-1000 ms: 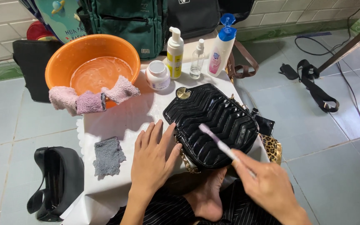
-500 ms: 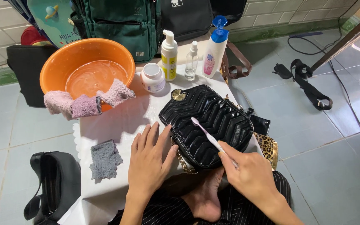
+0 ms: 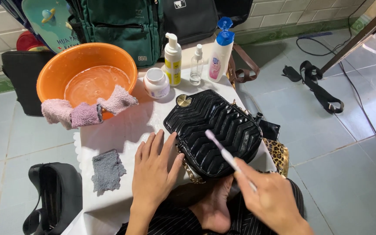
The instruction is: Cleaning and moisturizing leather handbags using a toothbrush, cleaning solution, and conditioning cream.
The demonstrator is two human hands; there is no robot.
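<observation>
Colours and patterns, table and floor.
Handbag [image 3: 214, 128]: glossy black, chevron-quilted, gold round clasp, gold chain. Toothbrush [image 3: 227, 156]: white handle, pale pink-lilac head. Basin [image 3: 85, 72]: orange. Cloths on basin rim [image 3: 85, 111]: pink and mauve. Flat cloth [image 3: 106, 170]: grey. Table cover [image 3: 127, 126]: white. Jar [image 3: 156, 82]: white. Pump bottle [image 3: 172, 58]: white with yellow label. Spray bottle [image 3: 196, 65]: clear. Lotion bottle [image 3: 220, 50]: white, blue cap, pink label. Pouch [image 3: 279, 154]: leopard print. Backpack [image 3: 122, 24]: dark green. Floor tiles [image 3: 340, 165]: pale blue-grey. Trousers [image 3: 175, 219]: black pinstripe.
</observation>
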